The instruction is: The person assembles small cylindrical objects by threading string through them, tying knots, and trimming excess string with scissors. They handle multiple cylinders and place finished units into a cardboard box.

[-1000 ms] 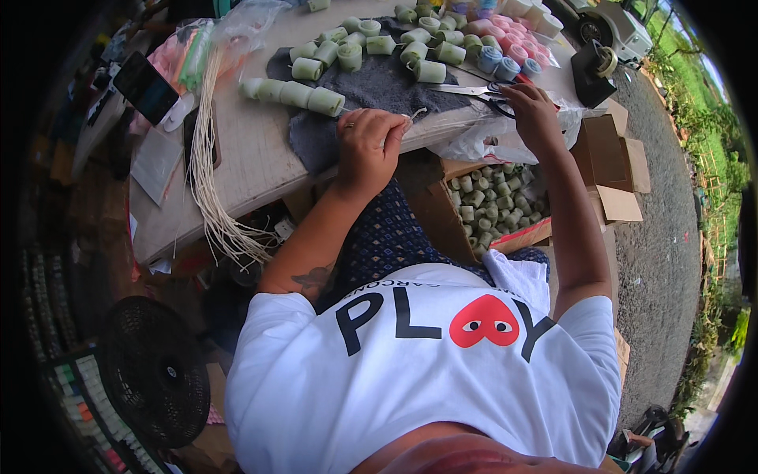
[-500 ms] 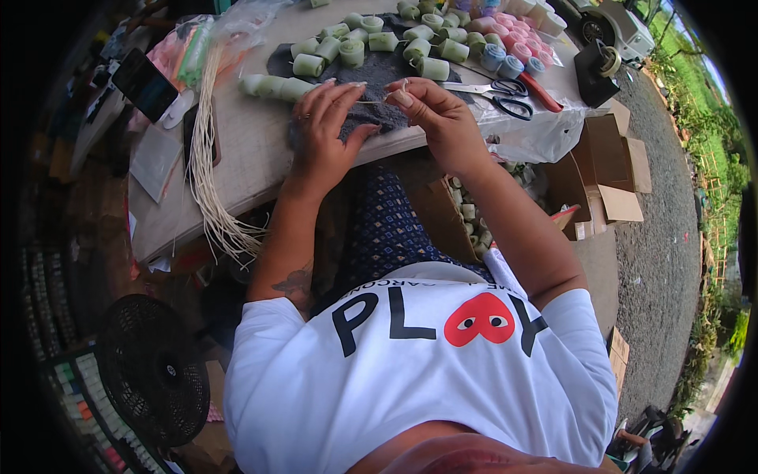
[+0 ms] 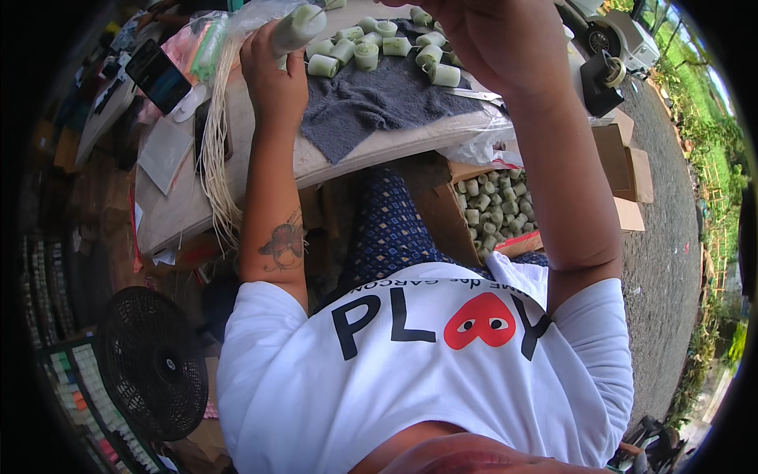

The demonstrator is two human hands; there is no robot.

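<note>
My left hand (image 3: 272, 87) is raised above the table's left part, its fingers wrapped round a row of pale green candles (image 3: 300, 28). A thin wick sticks out of the end candle toward the upper right. High on the right is my right hand (image 3: 505, 47); the picture's upper edge cuts off its fingertips, so its grip is hidden. Several short pale green candles (image 3: 366, 57) lie on a dark grey cloth (image 3: 367, 107) between and beyond my hands. Scissors (image 3: 476, 94) lie partly behind my right forearm.
A bundle of cream wicks (image 3: 215, 150) hangs over the table (image 3: 178, 201) edge, near a phone (image 3: 158, 77). Below the table, a cardboard box (image 3: 442, 209) holds many green candles (image 3: 497, 207). A black tape dispenser (image 3: 598, 91) stands right; a black fan (image 3: 150, 371) is lower left.
Both hands have risen from the cloth and moved apart, the left one lifting the row of candles. My right arm now covers the blue and pink candles at the right.
</note>
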